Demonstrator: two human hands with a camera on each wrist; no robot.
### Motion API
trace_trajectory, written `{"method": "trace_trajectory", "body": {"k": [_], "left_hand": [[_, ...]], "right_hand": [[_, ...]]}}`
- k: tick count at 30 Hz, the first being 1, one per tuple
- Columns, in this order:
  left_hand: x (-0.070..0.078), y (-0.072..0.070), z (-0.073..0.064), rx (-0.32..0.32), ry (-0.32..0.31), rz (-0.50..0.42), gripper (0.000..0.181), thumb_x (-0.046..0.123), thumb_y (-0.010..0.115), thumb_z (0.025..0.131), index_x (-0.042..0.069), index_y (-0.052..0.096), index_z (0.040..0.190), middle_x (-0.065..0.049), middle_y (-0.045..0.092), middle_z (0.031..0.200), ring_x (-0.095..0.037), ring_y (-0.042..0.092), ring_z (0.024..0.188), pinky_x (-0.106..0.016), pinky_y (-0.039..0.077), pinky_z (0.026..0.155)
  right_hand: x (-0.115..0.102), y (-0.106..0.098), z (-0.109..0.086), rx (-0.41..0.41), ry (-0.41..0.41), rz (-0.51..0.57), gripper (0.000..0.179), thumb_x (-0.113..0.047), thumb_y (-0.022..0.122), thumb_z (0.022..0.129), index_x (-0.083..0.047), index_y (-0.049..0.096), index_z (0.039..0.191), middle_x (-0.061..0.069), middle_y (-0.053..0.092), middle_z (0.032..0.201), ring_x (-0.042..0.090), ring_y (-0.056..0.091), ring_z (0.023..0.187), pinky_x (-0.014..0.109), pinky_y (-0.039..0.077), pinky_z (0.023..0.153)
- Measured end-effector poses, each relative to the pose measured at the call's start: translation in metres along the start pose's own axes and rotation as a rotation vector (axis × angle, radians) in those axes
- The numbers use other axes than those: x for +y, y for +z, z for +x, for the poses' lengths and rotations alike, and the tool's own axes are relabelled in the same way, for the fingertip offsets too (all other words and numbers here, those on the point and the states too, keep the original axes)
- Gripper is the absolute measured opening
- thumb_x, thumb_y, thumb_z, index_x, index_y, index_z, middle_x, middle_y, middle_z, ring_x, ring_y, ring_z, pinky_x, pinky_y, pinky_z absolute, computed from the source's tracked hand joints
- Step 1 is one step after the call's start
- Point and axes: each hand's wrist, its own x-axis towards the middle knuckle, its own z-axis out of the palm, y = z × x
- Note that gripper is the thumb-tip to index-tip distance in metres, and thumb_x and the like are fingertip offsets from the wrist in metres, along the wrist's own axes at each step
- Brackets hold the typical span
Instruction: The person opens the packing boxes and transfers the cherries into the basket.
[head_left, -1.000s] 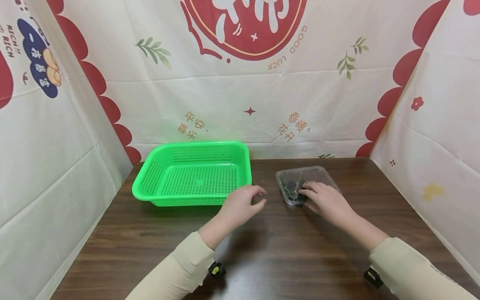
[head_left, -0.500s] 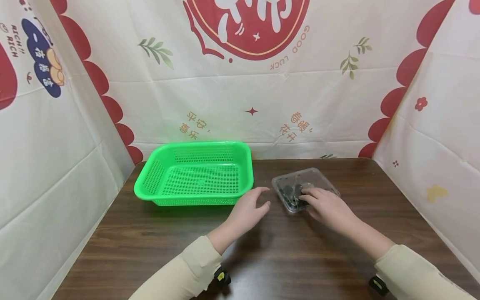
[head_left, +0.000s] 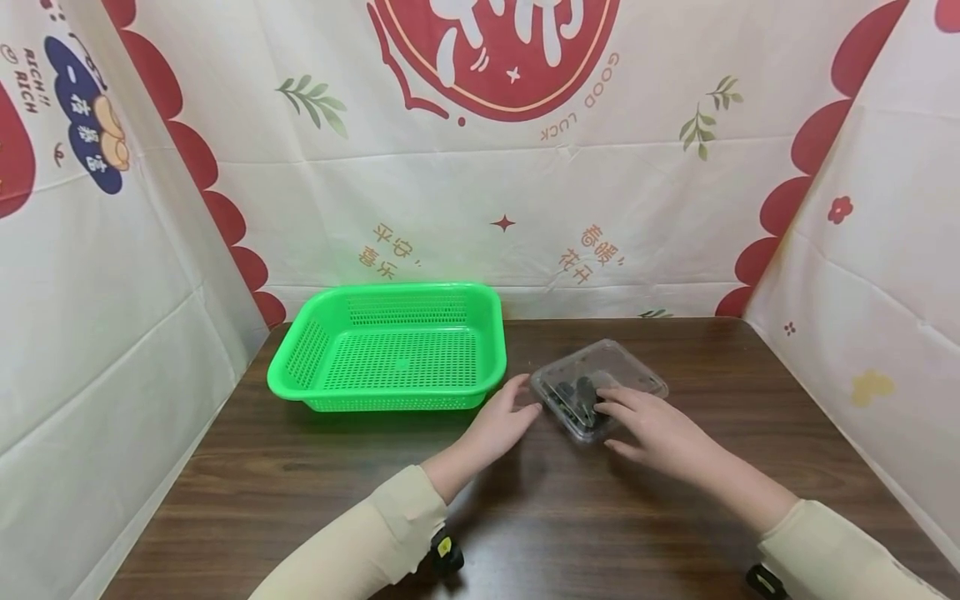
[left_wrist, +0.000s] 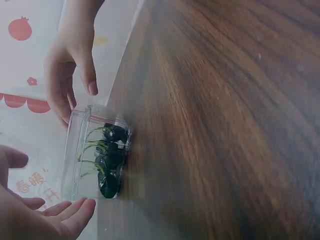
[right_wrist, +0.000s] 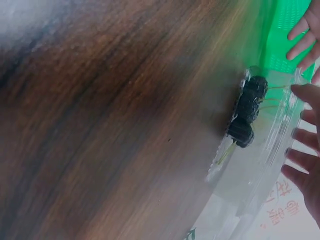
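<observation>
A clear plastic clamshell box [head_left: 615,367] lies on the table, turned at an angle, its lid down. Inside are several dark round pieces [left_wrist: 111,160] with thin green stems, perhaps cherries. My right hand [head_left: 663,433] rests its fingertips on the lid at the near right side, thumb spread away. My left hand [head_left: 497,423] is at the box's left corner, fingers loosely extended; whether they touch the box I cannot tell. In the left wrist view, my left fingers [left_wrist: 75,220] are beside one end of the box, with my right hand [left_wrist: 70,55] at the other.
A green plastic basket [head_left: 405,404] with perforated walls stands just left of the box, close behind my left hand. The brown wooden table [head_left: 360,508] extends toward me. A printed white cloth [head_left: 450,187] hangs behind the table and at both sides.
The box has slid left and toward me and rotated, with my right hand on it. My left hand has moved slightly right, closer to the box's corner. My right thumb has spread away from it.
</observation>
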Motion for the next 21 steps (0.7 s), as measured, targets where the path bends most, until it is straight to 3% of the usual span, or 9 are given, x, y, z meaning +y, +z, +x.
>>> {"method": "trace_trajectory", "body": {"k": [6,13,21], "left_hand": [[-0.0052,0.0073,0.0021,0.023,-0.093,-0.275,0.057,0.008,0.054,0.092,-0.001,0.039,0.146,-0.023,0.057,0.128,-0.035,0.061,0.109,-0.039,0.054,0.081],[-0.0088,0.0105,0.0014,0.066,-0.138,-0.317,0.053,0.008,0.052,0.094,-0.005,0.040,0.144,-0.023,0.059,0.125,-0.037,0.063,0.105,-0.041,0.053,0.082],[-0.0078,0.0065,0.0022,0.042,-0.258,-0.496,0.048,0.005,0.047,0.094,-0.005,0.045,0.141,-0.022,0.063,0.115,-0.037,0.065,0.101,-0.043,0.053,0.084]], "right_hand": [[-0.0022,-0.0021,-0.0019,-0.015,-0.013,0.056,0.052,-0.026,0.087,0.070,0.001,0.068,0.111,0.019,0.061,0.122,0.038,0.058,0.113,0.054,0.047,0.089],[-0.0021,-0.0025,-0.0036,-0.035,-0.008,0.088,0.049,-0.032,0.084,0.074,-0.002,0.069,0.110,0.017,0.061,0.124,0.037,0.057,0.115,0.052,0.046,0.091],[-0.0013,-0.0014,-0.0026,-0.023,0.006,0.137,0.036,-0.028,0.082,0.078,-0.004,0.071,0.104,0.015,0.063,0.121,0.035,0.058,0.114,0.049,0.048,0.090]]}}
